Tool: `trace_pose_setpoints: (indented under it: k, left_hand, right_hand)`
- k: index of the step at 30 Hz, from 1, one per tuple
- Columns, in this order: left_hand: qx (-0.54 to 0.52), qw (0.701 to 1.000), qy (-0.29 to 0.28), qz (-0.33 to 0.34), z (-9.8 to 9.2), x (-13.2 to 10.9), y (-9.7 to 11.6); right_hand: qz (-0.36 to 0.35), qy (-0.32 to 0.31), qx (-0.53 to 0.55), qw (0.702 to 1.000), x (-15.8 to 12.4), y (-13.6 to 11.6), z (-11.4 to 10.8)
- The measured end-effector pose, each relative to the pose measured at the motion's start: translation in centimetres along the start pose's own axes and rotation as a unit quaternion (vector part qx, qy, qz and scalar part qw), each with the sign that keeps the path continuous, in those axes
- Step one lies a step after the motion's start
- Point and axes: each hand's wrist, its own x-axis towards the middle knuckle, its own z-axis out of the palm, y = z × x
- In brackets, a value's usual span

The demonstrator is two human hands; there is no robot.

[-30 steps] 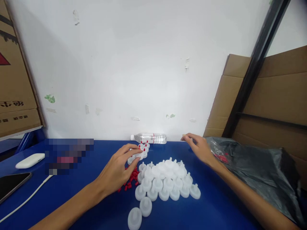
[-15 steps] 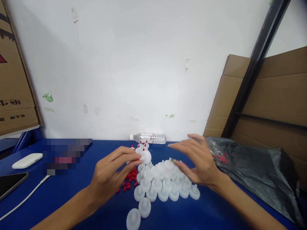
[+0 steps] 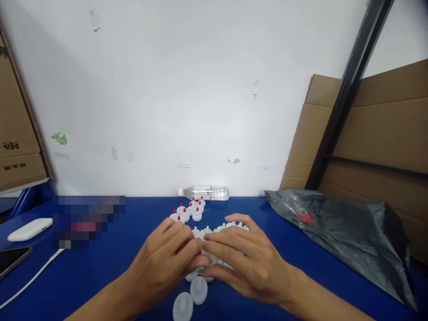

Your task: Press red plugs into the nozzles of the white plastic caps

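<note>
Both left hand (image 3: 163, 263) and right hand (image 3: 249, 265) cover white cap pile (image 3: 204, 231), fingertips touching.

- We saw white plastic caps (image 3: 198, 290), some red-tipped (image 3: 196, 215).
- We saw a blue table (image 3: 110, 263).
- We saw a black plastic bag (image 3: 347, 232).
- We saw brown cardboard (image 3: 384, 129).

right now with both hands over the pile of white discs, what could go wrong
1. The left hand and right hand cover most of the white discs, so a piece could get knocked aside unseen.
2. Two loose discs lie just below the wrists; a forearm might sweep them away.
3. The small red caps under the left fingers could scatter across the blue table.
</note>
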Motion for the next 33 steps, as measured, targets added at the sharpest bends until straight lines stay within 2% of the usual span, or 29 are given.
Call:
trace_pose_setpoints:
  k: [4,8,11,14,17,20,22,24,26,28,30,33]
  left_hand:
    - [-0.005,1.000,-0.024,0.001,0.1,0.2,0.3]
    - [-0.082,0.995,-0.023,-0.049,0.0,0.5,0.7]
    - [-0.167,0.981,-0.021,-0.100,0.0,0.8,1.4]
    - [-0.238,0.953,-0.013,-0.188,0.4,1.1,2.5]
    - [-0.297,0.909,-0.012,-0.291,0.6,1.2,3.2]
    - [-0.363,0.844,0.015,-0.394,-0.1,0.7,1.6]
    - [-0.361,0.826,0.082,-0.426,-1.0,0.3,-0.7]
    - [-0.305,0.846,0.098,-0.427,-1.9,-0.1,-3.0]
    - [-0.227,0.869,0.082,-0.431,-2.1,-0.3,-4.4]
    - [-0.134,0.909,0.003,-0.396,-1.7,-0.6,-4.8]
    - [-0.072,0.939,-0.075,-0.329,-0.9,-0.9,-4.4]
    - [-0.045,0.950,-0.133,-0.279,0.3,-1.7,-4.0]
  right_hand:
    - [-0.040,0.005,-0.050,0.998,0.2,0.3,-0.2]
    - [-0.072,0.024,-0.123,0.990,0.3,0.7,-0.9]
    - [-0.091,0.025,-0.152,0.984,0.4,0.7,-1.3]
    - [-0.112,0.011,-0.183,0.977,0.4,0.3,-1.5]
    - [-0.124,0.000,-0.201,0.972,0.1,0.3,-1.6]
    - [-0.090,0.021,-0.213,0.973,-1.1,2.5,-2.3]
    - [0.003,0.023,-0.230,0.973,-2.3,5.6,-3.3]
    - [0.142,0.030,-0.234,0.961,-3.5,9.0,-4.7]
    - [0.304,0.014,-0.168,0.938,-4.5,11.9,-5.8]
    - [0.351,-0.022,-0.129,0.927,-5.4,13.4,-6.3]
    - [0.369,-0.081,-0.074,0.923,-6.4,13.7,-6.1]
    - [0.369,-0.186,0.028,0.910,-7.9,13.3,-5.0]
